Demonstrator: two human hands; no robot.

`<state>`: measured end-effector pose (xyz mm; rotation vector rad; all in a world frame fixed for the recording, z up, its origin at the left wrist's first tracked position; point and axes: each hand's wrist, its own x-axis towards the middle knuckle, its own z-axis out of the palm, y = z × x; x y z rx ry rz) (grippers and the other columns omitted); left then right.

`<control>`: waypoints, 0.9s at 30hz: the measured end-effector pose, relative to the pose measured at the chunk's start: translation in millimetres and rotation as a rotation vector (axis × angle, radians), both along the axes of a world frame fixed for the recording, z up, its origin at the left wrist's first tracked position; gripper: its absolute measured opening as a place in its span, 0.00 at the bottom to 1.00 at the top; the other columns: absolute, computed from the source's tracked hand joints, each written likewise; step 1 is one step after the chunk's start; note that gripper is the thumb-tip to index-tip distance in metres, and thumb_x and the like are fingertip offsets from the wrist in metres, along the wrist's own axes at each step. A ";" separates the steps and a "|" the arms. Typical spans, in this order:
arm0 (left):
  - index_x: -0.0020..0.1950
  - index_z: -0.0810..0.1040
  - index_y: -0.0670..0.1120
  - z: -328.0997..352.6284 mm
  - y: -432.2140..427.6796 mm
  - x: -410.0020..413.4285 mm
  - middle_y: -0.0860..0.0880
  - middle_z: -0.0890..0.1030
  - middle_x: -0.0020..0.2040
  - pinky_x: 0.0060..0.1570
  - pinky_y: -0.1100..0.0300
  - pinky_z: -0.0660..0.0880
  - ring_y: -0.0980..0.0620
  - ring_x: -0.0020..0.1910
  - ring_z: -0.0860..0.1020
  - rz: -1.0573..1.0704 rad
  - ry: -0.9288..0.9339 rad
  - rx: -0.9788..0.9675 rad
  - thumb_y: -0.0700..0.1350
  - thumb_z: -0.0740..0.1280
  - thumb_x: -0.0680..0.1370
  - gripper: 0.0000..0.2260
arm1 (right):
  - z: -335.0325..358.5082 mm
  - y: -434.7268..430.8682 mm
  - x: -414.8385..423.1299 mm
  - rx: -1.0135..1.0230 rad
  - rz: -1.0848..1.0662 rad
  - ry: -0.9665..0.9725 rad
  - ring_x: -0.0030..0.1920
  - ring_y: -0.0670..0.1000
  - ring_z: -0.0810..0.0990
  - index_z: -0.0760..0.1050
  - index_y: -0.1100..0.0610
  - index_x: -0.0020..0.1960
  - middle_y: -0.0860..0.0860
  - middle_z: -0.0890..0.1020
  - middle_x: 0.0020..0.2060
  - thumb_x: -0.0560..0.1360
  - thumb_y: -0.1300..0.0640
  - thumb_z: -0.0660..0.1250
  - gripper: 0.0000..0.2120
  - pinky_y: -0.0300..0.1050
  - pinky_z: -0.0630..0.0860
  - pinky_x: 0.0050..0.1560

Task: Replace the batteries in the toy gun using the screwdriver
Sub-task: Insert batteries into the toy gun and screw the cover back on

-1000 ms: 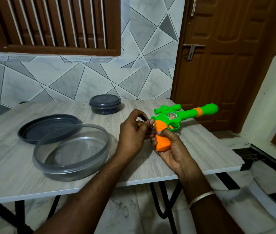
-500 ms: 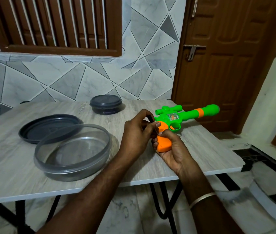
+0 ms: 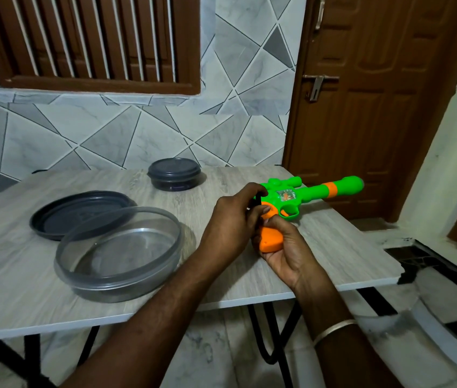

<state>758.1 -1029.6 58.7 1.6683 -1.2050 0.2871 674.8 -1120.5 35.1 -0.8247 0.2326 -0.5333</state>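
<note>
- Gripping the orange handle of the toy gun, the right hand is recorded right of frame centre, with fingers and thumb curled round the handle.
- The gun's green body is held over the right part of the table. The barrel is pointed toward the right edge of the frame and carries an orange band near the muzzle.
- The left hand is noted just left of the gun, its fingers curled. A thin dark tool is pinched between them at the rear of the green body, where it meets the handle.
- Only a short piece of this tool is exposed, so its type cannot be told.
- A silver bangle is seen on the right wrist, lower right.
- A clear round container is set open on the table at lower left of centre.
- A dark lid is laid just behind it, partly overlapped by its rim.
- A small dark lidded tub is placed near the table's far edge, well apart from both.
- A brown door is seen at upper right, and a slatted wooden window at upper left.
</note>
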 end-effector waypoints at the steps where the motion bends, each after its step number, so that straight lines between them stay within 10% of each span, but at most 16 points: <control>1: 0.63 0.78 0.50 0.5 0.0 -0.6 0.46 0.85 0.52 0.49 0.55 0.82 0.51 0.45 0.85 -0.008 0.005 -0.006 0.44 0.68 0.81 0.11 | 0.4 0.2 0.0 0.005 -0.002 0.000 0.40 0.51 0.80 0.77 0.58 0.52 0.54 0.85 0.39 0.77 0.66 0.60 0.09 0.43 0.73 0.42; 17: 0.65 0.70 0.53 -3.4 -0.7 -2.3 0.46 0.85 0.50 0.44 0.55 0.83 0.54 0.45 0.85 -0.040 0.029 -0.085 0.39 0.68 0.79 0.18 | -2.2 -4.0 0.3 0.043 0.021 -0.010 0.44 0.53 0.80 0.77 0.59 0.56 0.56 0.85 0.42 0.76 0.67 0.61 0.12 0.46 0.74 0.46; 27: 0.61 0.84 0.46 4.3 -3.4 2.4 0.47 0.86 0.49 0.50 0.54 0.81 0.51 0.46 0.84 0.017 -0.039 -0.167 0.42 0.70 0.78 0.12 | -1.7 -2.9 1.0 0.091 0.008 0.017 0.35 0.51 0.78 0.73 0.62 0.56 0.59 0.79 0.39 0.76 0.67 0.61 0.11 0.40 0.76 0.33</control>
